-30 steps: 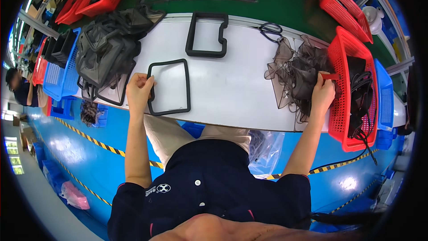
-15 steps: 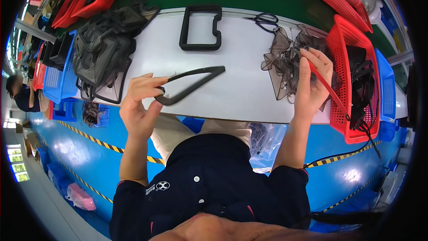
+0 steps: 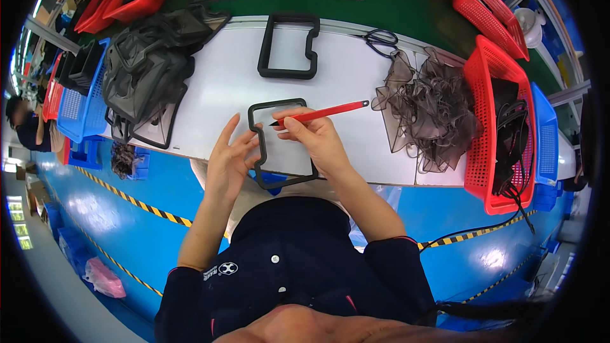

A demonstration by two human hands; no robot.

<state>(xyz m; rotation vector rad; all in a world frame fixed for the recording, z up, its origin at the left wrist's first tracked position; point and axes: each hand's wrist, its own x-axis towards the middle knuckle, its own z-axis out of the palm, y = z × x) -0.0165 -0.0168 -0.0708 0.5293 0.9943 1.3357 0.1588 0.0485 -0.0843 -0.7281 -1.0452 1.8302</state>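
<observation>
A black rectangular foam-like frame (image 3: 253, 112) with a notched left side lies at the table's front, its near side reaching slightly past the edge. Beside that notched side is my left hand (image 3: 230, 164), fingers spread, the tips touching or almost touching the frame. My right hand (image 3: 318, 143) is closed on a slim red pen-like tool (image 3: 333, 110) with a black pointed tip and a hole in its other end. The tip points left, over the upper part of the frame. A second black frame (image 3: 263, 47) lies flat farther back.
Grey sheer fabric pieces (image 3: 438, 111) are heaped at the right, near black scissors (image 3: 382, 37) and a red basket (image 3: 481, 124) of black items. Dark mesh-filled frames (image 3: 136, 76) are piled at the left by a blue basket (image 3: 75, 114). A co-worker (image 3: 30, 124) is at far left.
The frame, held tilted in my left hand before, now lies lower and flatter near the table's front. My right hand has come left from the fabric heap with the red pen-like tool.
</observation>
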